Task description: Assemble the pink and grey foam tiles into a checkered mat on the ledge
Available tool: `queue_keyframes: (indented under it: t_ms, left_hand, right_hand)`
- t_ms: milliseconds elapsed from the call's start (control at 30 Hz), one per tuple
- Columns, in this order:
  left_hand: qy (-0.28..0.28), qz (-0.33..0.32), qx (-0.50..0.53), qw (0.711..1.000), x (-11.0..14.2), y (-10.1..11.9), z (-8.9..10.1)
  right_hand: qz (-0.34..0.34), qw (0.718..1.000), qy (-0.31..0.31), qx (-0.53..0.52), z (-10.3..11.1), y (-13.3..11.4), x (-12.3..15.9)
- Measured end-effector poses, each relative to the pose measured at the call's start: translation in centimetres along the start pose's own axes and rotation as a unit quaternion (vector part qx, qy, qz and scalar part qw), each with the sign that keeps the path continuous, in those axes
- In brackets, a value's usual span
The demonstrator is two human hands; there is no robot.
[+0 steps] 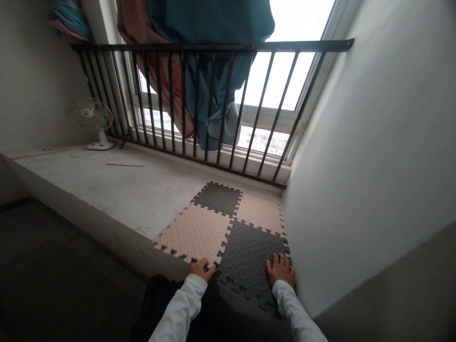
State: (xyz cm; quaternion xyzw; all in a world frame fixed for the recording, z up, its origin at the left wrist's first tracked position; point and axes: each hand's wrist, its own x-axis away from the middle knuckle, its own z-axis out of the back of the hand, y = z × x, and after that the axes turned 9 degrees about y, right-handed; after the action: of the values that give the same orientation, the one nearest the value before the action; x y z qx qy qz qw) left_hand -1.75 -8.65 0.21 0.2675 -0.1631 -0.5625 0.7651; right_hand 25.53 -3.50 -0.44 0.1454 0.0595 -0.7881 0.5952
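Note:
Several foam puzzle mats lie joined on the window ledge, black and beige in a checkered pattern. My left hand (202,270) is closed at the front edge of the near beige foam mat (199,230), its fingers curled on the corner beside the black one. My right hand (281,270) rests flat, fingers spread, on the right side of the near black foam mat (251,256), close to the wall. Behind them lie a far black foam mat (219,198) and a far beige foam mat (261,212). The near mats' toothed front edges reach past the ledge's edge.
A dark metal railing (213,47) runs along the window, with blue and pink curtains (210,21) behind it. A small fan (100,140) stands at the far left of the concrete ledge (117,190). A thin strip (124,165) lies on it. A white wall (374,142) rises at right.

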Motion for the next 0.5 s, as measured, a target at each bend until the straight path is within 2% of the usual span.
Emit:
queue_keyframes:
  t_ms: [500]
  left_hand:
    - [0.015, -0.001, 0.003, 1.0, -0.06, -0.09, -0.18]
  right_hand:
    - [0.003, 1.0, 0.002, 0.0, -0.12, 0.03, -0.06]
